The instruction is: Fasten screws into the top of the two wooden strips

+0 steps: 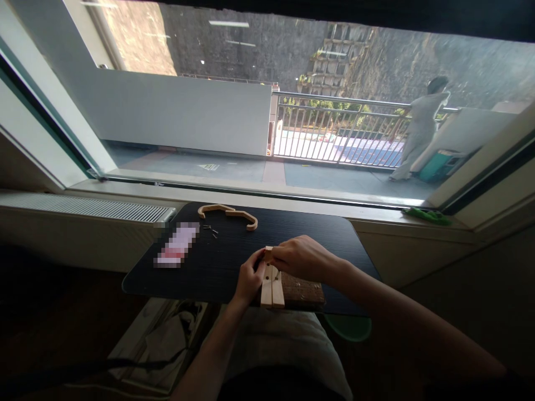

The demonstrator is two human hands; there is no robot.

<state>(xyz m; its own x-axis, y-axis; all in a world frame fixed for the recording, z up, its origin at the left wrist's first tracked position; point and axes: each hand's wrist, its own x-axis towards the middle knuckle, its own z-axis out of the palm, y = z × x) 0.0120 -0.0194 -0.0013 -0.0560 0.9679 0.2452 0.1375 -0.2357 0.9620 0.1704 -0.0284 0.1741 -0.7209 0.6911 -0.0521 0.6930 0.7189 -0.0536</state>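
Note:
Near the front edge of the dark table, two pale wooden strips (266,292) lie side by side, with small dark holes or screw heads in them. They rest at the left end of a rough brown wooden block (303,291). My left hand (249,278) grips the strips along their left side near the far end. Over that same end, my right hand (298,257) is closed, fingers pinched; what it holds is hidden. A small metal piece, perhaps a screw (276,275), shows just below the right hand.
Two curved wooden hook-shaped pieces (246,216) lie at the table's (317,223) far side. Several small screws (214,231) sit beside a blurred pink packet (178,245). Beyond are a radiator (104,209), a window sill with a green cloth (426,216), and a person (422,128) outside.

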